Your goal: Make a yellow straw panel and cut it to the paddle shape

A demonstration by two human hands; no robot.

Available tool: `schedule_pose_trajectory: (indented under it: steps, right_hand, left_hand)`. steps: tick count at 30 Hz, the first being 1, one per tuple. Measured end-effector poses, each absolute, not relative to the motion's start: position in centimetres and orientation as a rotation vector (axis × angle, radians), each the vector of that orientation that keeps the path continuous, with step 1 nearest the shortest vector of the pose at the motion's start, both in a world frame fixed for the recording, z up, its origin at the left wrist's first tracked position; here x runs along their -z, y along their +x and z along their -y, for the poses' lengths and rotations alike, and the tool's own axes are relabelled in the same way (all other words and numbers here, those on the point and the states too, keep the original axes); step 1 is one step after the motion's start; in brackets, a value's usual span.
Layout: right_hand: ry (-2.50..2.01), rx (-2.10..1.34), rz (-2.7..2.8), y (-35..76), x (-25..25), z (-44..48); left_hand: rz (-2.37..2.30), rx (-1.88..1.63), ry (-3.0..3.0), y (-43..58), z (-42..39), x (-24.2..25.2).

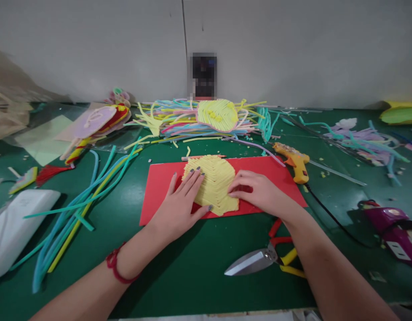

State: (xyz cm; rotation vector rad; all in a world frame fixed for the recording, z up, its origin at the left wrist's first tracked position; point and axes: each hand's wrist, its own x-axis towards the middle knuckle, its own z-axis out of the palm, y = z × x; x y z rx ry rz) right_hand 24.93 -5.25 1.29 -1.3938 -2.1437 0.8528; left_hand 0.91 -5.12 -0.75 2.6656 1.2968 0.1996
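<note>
A yellow ribbed craft piece [215, 180] with a chevron pattern lies on a red sheet [272, 178]. My left hand [181, 200] rests flat on its left part, fingers spread, with a red cord bracelet at the wrist. At the piece's right edge, my right hand [254, 189] has thumb and fingers drawn together in a pinch. A pencil-like stick [202, 157] shows along the far edge of the sheet. Open scissors [259, 258] with red and yellow handles lie nearer to me, partly hidden under my right forearm.
A yellow glue gun [294, 162] with a black cord lies to the right, near a purple power socket [393, 229]. Behind the sheet is a pile of coloured fuzzy stems [179, 125] with a yellow round piece [217, 115]. Loose stems [82, 200] and a white device [22, 227] lie left.
</note>
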Motion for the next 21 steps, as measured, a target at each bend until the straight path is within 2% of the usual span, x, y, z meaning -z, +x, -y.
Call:
schedule_pose_trajectory:
  steps: [12, 21]
  right_hand:
    - [-1.4, -0.841, 2.129, 24.9, -1.4, 5.4]
    - [-1.408, -0.831, 2.154, 24.8, -1.3, 5.4]
  left_hand:
    - [-1.626, -0.52, 2.484, -0.6, 3.5, -0.5]
    - [-1.672, -0.295, 2.509, -0.7, 3.9, 1.1]
